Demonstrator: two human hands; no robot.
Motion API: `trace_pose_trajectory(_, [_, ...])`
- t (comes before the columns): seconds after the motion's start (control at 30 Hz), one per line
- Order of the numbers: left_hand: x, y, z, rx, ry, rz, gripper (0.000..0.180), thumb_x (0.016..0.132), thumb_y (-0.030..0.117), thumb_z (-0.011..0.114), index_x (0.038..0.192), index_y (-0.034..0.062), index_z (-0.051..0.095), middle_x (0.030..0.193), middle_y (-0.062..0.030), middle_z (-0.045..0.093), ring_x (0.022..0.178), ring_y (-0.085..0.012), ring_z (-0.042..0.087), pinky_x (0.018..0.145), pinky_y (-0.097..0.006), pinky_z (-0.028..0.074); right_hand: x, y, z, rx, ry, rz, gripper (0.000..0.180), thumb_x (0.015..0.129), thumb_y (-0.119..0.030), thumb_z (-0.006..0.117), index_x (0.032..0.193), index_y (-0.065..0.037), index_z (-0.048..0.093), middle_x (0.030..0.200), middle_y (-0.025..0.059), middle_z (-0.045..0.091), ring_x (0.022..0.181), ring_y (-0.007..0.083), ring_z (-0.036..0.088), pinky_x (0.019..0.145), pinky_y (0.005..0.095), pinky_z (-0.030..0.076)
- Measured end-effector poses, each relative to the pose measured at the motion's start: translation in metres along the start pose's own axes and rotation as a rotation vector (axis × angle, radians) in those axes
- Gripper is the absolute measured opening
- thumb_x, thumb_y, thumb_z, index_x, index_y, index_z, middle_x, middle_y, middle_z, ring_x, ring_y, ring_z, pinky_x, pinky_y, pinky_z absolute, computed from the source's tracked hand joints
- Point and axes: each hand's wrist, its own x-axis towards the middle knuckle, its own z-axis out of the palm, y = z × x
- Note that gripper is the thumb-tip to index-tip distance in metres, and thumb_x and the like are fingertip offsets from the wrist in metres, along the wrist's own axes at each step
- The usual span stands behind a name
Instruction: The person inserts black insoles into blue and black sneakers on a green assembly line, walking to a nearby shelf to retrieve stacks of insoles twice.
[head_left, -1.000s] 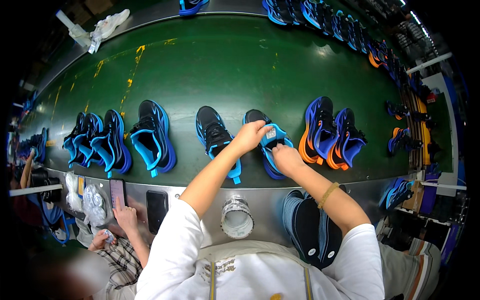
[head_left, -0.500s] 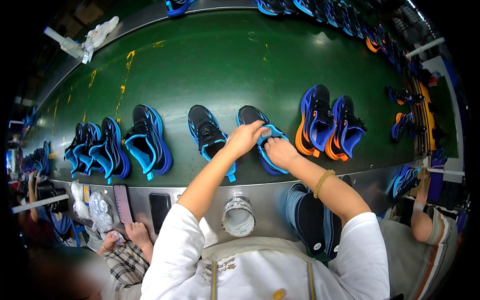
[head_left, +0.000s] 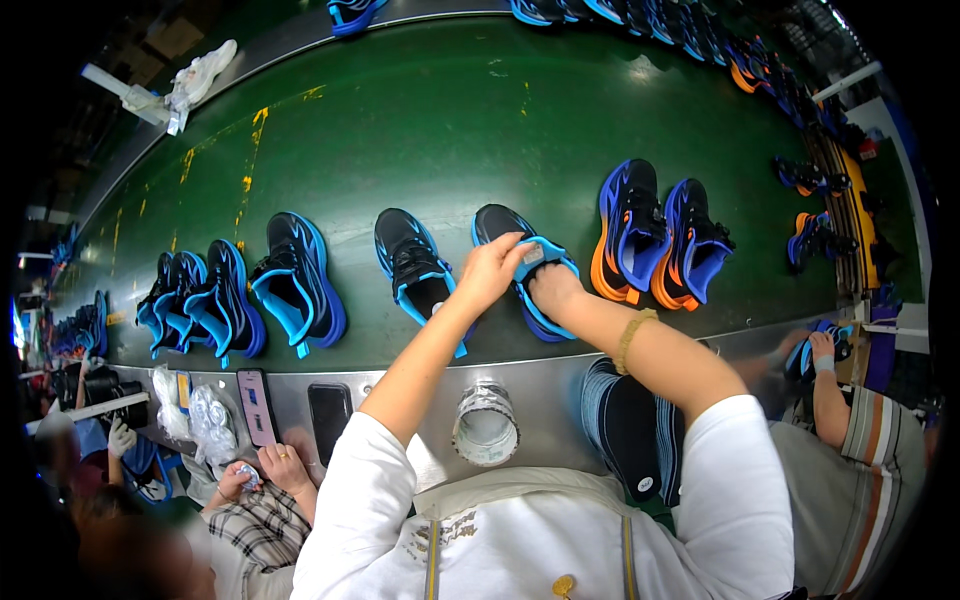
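A black and light-blue sneaker [head_left: 503,222] lies on the green belt in front of me, toe pointing away. My left hand [head_left: 490,272] pinches its tongue [head_left: 533,254], pulling it up at the opening; a small grey label shows there. My right hand [head_left: 556,292] is pushed into the shoe, its fingers hidden inside. Just left stands a matching sneaker [head_left: 405,240], partly behind my left wrist, with nothing touching it but perhaps my forearm's edge; I cannot tell.
Blue-black sneakers [head_left: 300,275] stand farther left; an orange-soled pair [head_left: 632,225] sits right. On the metal ledge are phones [head_left: 330,412], a tub [head_left: 487,430] and dark insoles [head_left: 618,425]. Co-workers' hands [head_left: 285,468] show at left and right.
My right hand has gone deeper into the sneaker, while my left hand stays on the tongue. At the right, a co-worker's hand has moved up to a shoe.
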Motion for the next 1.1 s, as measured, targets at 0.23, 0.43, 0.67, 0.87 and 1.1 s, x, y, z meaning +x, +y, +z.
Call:
trace_pose_trajectory(0.23, [-0.010,0.006,0.031,0.014,0.364,0.004,0.028,0.085,0.024,0.050,0.101,0.0013,0.054,0.089,-0.0195,0.058,0.077,-0.0381,0.056,0.067,-0.040,0.045,-0.002,0.001,-0.006,0.044,-0.034,-0.019,0.031,0.082,-0.018,0.045,0.106,-0.004,0.058,0.117,0.0173,0.050,0.110,0.0281,0.046,0.090,0.0384,0.036])
trace_pose_trajectory(0.43, [-0.019,-0.003,0.043,0.239,0.427,0.277,0.026,0.080,0.018,0.058,0.101,0.0034,0.054,0.082,-0.0149,0.053,0.068,-0.0334,0.055,0.057,-0.037,0.045,-0.003,-0.006,0.004,0.338,0.234,0.099,0.039,0.083,-0.018,0.043,0.117,0.001,0.046,0.127,0.0221,0.039,0.116,0.0326,0.039,0.095,0.0376,0.033])
trace_pose_trajectory(0.67, [-0.016,-0.007,0.042,0.454,0.380,0.576,0.034,0.073,0.012,0.064,0.102,-0.0008,0.053,0.070,-0.0077,0.044,0.055,-0.0222,0.047,0.050,-0.031,0.040,0.038,-0.001,0.040,0.496,0.531,-0.069,0.034,0.080,-0.020,0.045,0.107,0.000,0.052,0.103,0.0227,0.056,0.101,0.0315,0.052,0.095,0.0405,0.032])
trace_pose_trajectory(0.87, [-0.020,-0.012,0.045,0.464,0.346,0.540,0.036,0.072,0.013,0.063,0.104,-0.0002,0.053,0.069,-0.0075,0.043,0.054,-0.0220,0.044,0.051,-0.031,0.039,0.017,0.006,0.035,0.519,0.426,-0.112,0.034,0.080,-0.022,0.044,0.104,0.000,0.054,0.098,0.0224,0.057,0.099,0.0313,0.053,0.097,0.0406,0.030])
trace_pose_trajectory(1.1, [-0.011,-0.008,0.044,0.565,0.495,0.550,0.029,0.074,0.016,0.060,0.100,0.0027,0.055,0.068,-0.0056,0.043,0.051,-0.0191,0.045,0.049,-0.030,0.035,0.055,0.004,0.032,0.482,0.419,-0.088,0.035,0.080,-0.025,0.042,0.100,0.001,0.056,0.092,0.0219,0.059,0.097,0.0312,0.054,0.099,0.0407,0.028])
